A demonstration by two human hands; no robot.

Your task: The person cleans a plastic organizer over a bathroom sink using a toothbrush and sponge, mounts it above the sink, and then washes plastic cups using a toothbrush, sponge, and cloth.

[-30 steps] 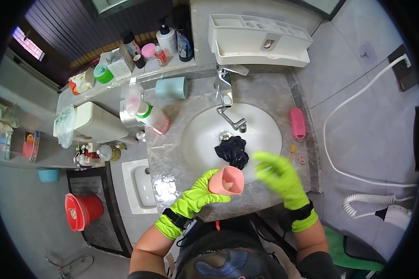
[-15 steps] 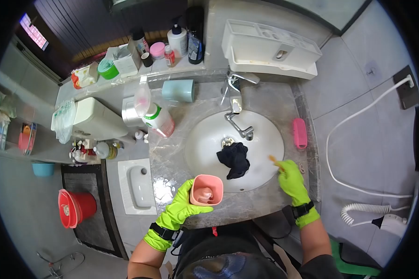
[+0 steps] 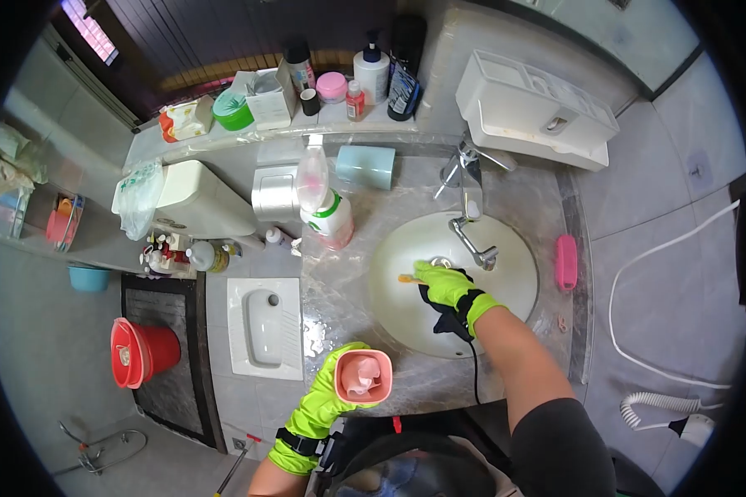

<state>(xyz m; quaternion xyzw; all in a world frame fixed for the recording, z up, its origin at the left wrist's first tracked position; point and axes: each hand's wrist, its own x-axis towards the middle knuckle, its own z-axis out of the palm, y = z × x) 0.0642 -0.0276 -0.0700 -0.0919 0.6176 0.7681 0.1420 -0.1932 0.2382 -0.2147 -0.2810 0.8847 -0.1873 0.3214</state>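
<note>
My left hand [image 3: 322, 391], in a yellow-green rubber glove, is wrapped round a square pink cup [image 3: 363, 354] at the counter's front edge. Inside the cup lies a crumpled pale pink thing [image 3: 361, 375]. Over the washbasin [image 3: 506, 306], my gloved right hand [image 3: 446, 286] is closed on a small orange-tan stick-like thing [image 3: 406, 279] whose end pokes out to the left; its kind is unclear. A dark cloth [image 3: 453, 323] lies in the basin, partly hidden beneath that hand and wrist. The chrome tap [image 3: 471, 199] stands behind, with its jointed spout reaching over the bowl.
A pump bottle [image 3: 331, 219] and a light-blue cylinder [image 3: 365, 166] are on the counter left of the tap. A pink oblong case [image 3: 565, 262] lies at the right. Toiletries line the back ledge [image 3: 331, 124]. A squat toilet [image 3: 265, 327] and red bucket [image 3: 149, 352] are at left.
My right hand has moved left from the basin's right rim to above the dark cloth, carrying the orange-tan thing. My left hand still holds the cup. The camera view has shifted.
</note>
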